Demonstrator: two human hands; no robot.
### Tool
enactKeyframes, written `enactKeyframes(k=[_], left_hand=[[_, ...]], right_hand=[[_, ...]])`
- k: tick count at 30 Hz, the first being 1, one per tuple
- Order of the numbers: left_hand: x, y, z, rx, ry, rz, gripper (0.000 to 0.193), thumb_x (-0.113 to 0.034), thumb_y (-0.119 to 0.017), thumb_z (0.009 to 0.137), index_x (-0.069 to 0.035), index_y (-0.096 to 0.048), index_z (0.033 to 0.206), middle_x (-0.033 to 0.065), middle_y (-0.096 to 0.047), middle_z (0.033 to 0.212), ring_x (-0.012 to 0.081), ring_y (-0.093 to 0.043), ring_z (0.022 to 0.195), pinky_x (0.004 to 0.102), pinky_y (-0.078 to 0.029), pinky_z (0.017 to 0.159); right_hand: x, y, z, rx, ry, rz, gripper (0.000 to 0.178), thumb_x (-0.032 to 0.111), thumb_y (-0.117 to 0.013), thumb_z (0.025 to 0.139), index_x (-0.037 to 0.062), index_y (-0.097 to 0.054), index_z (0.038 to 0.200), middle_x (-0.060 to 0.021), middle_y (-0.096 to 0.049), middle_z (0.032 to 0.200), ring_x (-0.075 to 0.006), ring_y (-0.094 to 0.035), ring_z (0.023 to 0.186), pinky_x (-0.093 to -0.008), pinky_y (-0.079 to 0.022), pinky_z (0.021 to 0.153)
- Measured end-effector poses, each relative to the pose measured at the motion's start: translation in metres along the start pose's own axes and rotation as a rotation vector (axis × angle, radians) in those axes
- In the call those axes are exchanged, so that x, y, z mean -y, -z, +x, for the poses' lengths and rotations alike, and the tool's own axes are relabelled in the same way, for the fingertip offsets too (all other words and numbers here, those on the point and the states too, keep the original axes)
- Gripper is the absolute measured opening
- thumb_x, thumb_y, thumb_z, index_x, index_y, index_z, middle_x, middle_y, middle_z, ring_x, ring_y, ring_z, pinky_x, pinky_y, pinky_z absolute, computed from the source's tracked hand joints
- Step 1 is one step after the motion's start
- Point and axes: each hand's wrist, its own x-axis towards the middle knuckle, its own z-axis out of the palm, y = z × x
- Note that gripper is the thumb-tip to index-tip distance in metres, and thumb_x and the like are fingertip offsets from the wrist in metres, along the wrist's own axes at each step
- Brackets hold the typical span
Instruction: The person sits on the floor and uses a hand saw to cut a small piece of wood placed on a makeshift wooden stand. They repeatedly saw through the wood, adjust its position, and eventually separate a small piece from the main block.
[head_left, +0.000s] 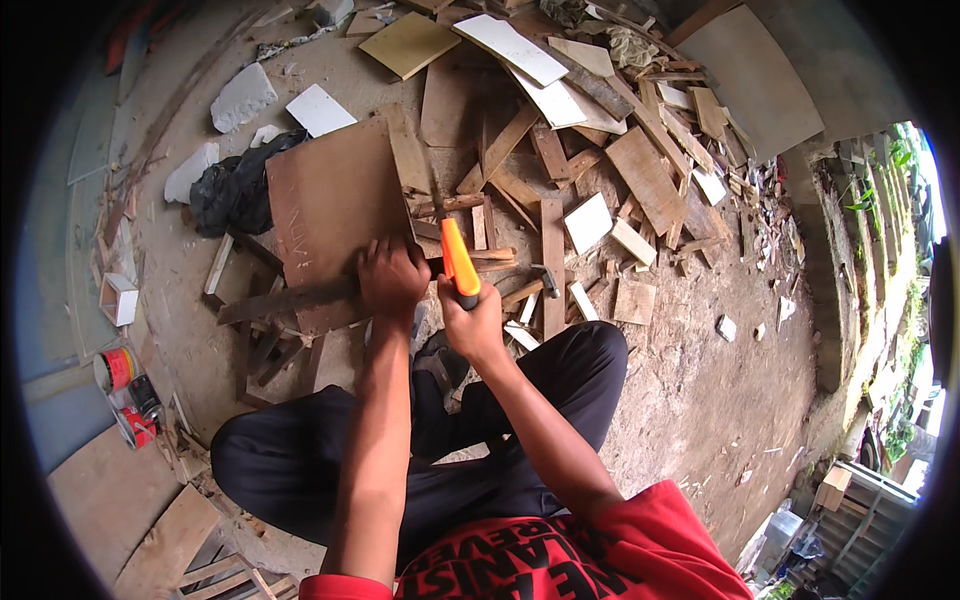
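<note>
My right hand (pixel 472 315) is wrapped around the orange and black handle (pixel 457 262) of a hand saw, whose thin blade points away from me. Just left of it, my left hand (pixel 392 275) grips a narrow dark wooden plank (pixel 290 298) from above, fingers curled. The plank lies across the near part of a large brown wooden board (pixel 335 205). The board seems propped on wood pieces; what holds it up is mostly hidden. Whether the saw blade touches the plank, I cannot tell.
Beyond my hands spreads a heap of scrap wood (pixel 640 170). A hammer (pixel 546 280) lies right of the saw. A black plastic bag (pixel 240 185) sits left of the board, with white chunks (pixel 243 97) beyond it. Red cans (pixel 118 370) stand far left. A low wall (pixel 830 270) runs along the right.
</note>
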Motion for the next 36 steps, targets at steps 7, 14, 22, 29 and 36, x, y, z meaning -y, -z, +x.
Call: enactKeyframes(k=[7, 14, 22, 29, 36], left_hand=[[-0.023, -0.007, 0.006, 0.003, -0.001, -0.075, 0.016, -0.018, -0.060, 0.083, -0.008, -0.060, 0.071, 0.0105, -0.063, 0.074, 0.0313, -0.062, 0.076, 0.0451, -0.048, 0.070], [-0.016, 0.000, 0.012, 0.103, 0.040, -0.092, 0.023, -0.027, -0.065, 0.081, -0.005, -0.061, 0.089, 0.0138, -0.064, 0.098, 0.0330, -0.060, 0.096, 0.0478, -0.047, 0.084], [0.104, 0.014, 0.029, 0.091, 0.460, 0.119, 0.078, -0.054, -0.061, 0.091, 0.002, -0.040, 0.140, 0.0288, -0.039, 0.148, 0.0450, -0.041, 0.137, 0.0607, -0.033, 0.109], [0.137, 0.019, 0.031, 0.340, 0.716, -0.143, 0.101, -0.073, -0.057, 0.085, 0.003, -0.029, 0.145, 0.0390, -0.048, 0.133, 0.0494, -0.053, 0.124, 0.0546, -0.048, 0.099], [0.152, 0.030, -0.013, 0.248, 0.843, -0.142, 0.101, -0.076, -0.051, 0.086, 0.006, -0.032, 0.142, 0.0379, -0.048, 0.135, 0.0498, -0.052, 0.124, 0.0541, -0.046, 0.102]], right_hand=[[0.001, 0.014, 0.014, -0.040, 0.018, -0.030, 0.033, 0.017, -0.066, 0.095, 0.0012, -0.054, 0.068, 0.0050, -0.048, 0.055, -0.0052, -0.041, 0.053, -0.0293, -0.034, 0.048], [-0.008, 0.007, 0.009, -0.038, 0.121, 0.003, 0.033, 0.016, -0.067, 0.094, 0.0008, -0.054, 0.068, 0.0055, -0.047, 0.055, -0.0049, -0.040, 0.054, -0.0296, -0.034, 0.048], [-0.006, -0.010, 0.008, 0.115, 0.268, -0.144, 0.015, 0.015, -0.069, 0.084, 0.0006, -0.065, 0.084, -0.0178, -0.061, 0.067, -0.0244, -0.062, 0.060, -0.0380, -0.050, 0.063], [-0.006, -0.003, 0.004, 0.143, 0.293, -0.183, 0.015, 0.015, -0.067, 0.081, 0.0018, -0.066, 0.088, -0.0180, -0.064, 0.070, -0.0317, -0.066, 0.065, -0.0397, -0.052, 0.067], [0.001, 0.001, 0.004, 0.253, 0.328, -0.261, 0.020, 0.016, -0.067, 0.076, -0.0014, -0.063, 0.084, -0.0242, -0.063, 0.073, -0.0418, -0.066, 0.073, -0.0437, -0.051, 0.070]])
